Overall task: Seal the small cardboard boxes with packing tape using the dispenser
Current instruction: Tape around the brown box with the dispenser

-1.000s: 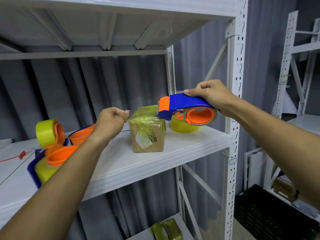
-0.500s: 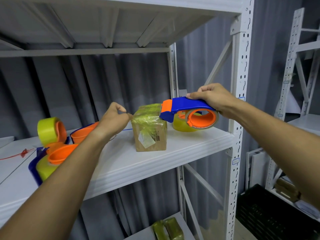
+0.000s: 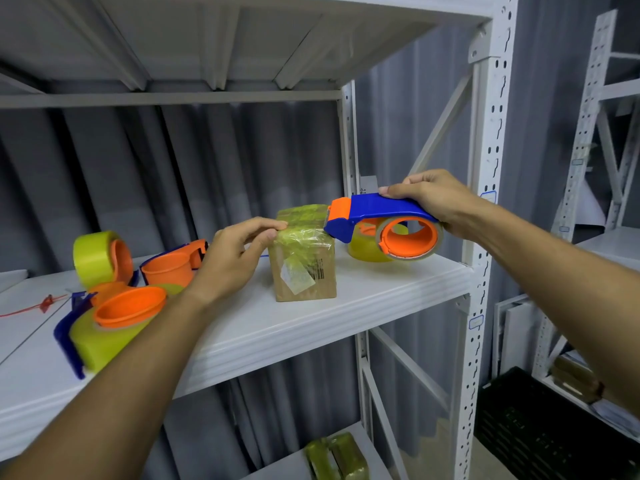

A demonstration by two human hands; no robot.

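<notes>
Left hand [image 3: 230, 258] has come in from the left and now pinches the taped upper-left edge of the small cardboard box [image 3: 304, 271], thumb on the side face, forefinger along the top. The box stands on the white shelf [image 3: 311, 327]. Right hand [image 3: 433, 199] is wrapped around the blue-and-orange tape dispenser [image 3: 377, 211], toothed nose at the box's upper-right edge, contact unclear. Probably the strip is now anchored and the cut comes next.

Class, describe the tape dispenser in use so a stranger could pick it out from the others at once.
Find the white metal shelf, then the small cardboard box standing on it. At the box's top right edge is a blue dispenser with an orange hub. Unlike the dispensers lying at the shelf's left end, this one is gripped by the right hand.
</notes>
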